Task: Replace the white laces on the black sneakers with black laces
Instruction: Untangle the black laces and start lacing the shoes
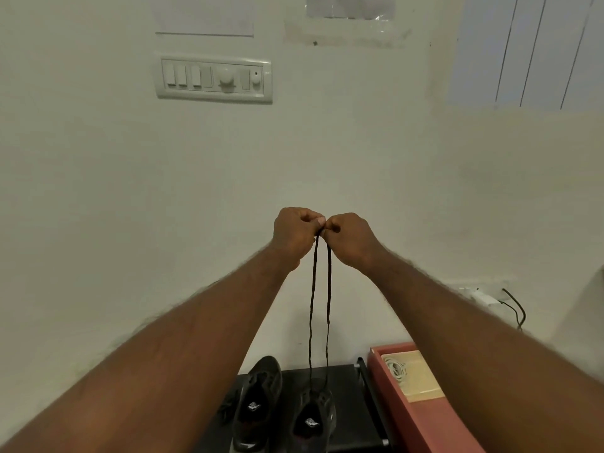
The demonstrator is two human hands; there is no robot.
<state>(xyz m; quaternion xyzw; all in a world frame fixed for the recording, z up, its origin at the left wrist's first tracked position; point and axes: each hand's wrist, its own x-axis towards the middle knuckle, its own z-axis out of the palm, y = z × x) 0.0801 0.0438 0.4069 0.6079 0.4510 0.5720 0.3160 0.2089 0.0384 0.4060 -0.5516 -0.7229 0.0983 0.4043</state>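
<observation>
Two pinches: left hand (294, 237) and right hand (351, 238) hold black lace (313, 299) ends level. Purpose (judged): equalising lengths from the sneaker (313, 416).

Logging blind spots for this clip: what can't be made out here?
Head view:
Ends of black lace: hidden inside fingers of left hand and right hand.
Eyelets of right sneaker: too dark, small; heel cut by bottom edge.
Contents of red box: partly behind right forearm.

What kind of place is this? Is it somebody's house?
Probably a room in a home: a plain wall with a switch panel, a window, and black sneakers on a low black stand.
</observation>
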